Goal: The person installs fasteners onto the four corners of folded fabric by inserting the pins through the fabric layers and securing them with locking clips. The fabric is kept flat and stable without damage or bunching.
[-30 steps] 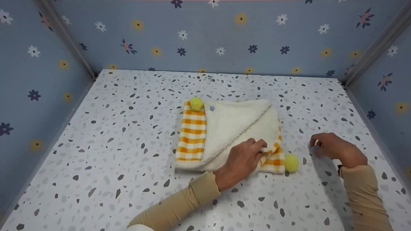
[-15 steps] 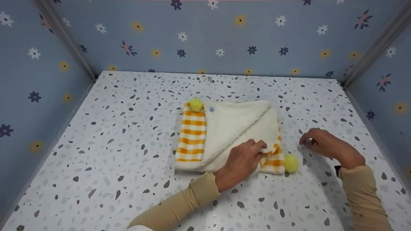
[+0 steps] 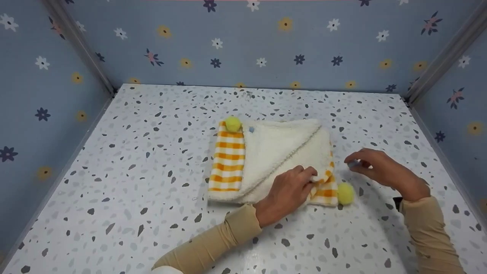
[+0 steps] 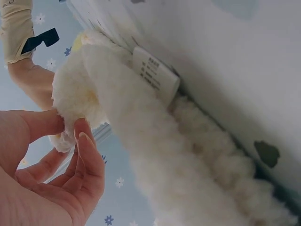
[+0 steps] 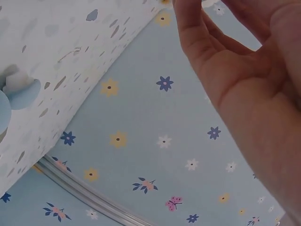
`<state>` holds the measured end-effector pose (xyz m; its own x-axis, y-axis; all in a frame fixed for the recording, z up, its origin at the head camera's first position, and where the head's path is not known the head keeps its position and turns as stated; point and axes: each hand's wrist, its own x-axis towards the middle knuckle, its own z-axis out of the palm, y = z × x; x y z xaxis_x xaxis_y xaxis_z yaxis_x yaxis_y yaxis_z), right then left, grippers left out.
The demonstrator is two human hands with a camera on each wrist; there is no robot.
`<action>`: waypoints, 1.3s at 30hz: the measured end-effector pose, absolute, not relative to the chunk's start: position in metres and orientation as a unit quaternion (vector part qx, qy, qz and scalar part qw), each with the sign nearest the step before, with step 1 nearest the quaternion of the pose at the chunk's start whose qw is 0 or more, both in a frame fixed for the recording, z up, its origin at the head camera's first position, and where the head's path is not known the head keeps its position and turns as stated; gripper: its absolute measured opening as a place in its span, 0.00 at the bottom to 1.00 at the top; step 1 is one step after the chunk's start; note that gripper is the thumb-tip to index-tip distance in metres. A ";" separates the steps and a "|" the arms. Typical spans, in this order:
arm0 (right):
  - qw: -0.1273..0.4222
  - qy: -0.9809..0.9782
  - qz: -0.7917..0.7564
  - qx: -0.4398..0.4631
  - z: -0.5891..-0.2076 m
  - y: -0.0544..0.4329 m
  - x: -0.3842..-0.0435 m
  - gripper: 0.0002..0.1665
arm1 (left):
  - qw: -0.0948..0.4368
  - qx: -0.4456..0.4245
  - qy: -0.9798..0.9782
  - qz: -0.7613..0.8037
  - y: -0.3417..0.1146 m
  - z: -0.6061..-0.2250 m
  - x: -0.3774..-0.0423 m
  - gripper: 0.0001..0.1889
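Observation:
A folded cream fleece cloth (image 3: 266,148) lies mid-table, with orange-and-white checked bands and two yellow pom-poms (image 3: 233,124). A small blue spot (image 3: 251,129) shows near its upper left corner. My left hand (image 3: 289,186) rests over the lower right part; in the left wrist view its thumb and fingers pinch the fleece edge (image 4: 70,115). To the right of the cloth, my right hand (image 3: 384,169) pinches a small pale blue-grey thing (image 3: 354,163) between thumb and finger, above the table; its kind I cannot tell. Its fingertips are cut off in the right wrist view.
The white speckled table (image 3: 152,228) is bounded by blue flower-print walls (image 3: 243,42) at the back and sides. A white printed label (image 4: 157,73) sticks out from the fleece. Something pale blue and grey-white (image 5: 21,89) stands at the right wrist view's left edge.
My right hand has moved left and slightly away from me toward the cloth, carrying the small pale blue-grey thing. My left hand and the cloth stay put.

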<state>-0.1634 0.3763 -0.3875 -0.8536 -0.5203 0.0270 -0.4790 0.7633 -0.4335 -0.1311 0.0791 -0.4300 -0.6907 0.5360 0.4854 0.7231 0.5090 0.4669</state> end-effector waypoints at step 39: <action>-0.048 0.892 -0.308 -0.326 -0.401 0.326 -0.162 0.15 | 0.243 -0.417 -0.837 -0.258 0.083 -0.432 -0.129 0.05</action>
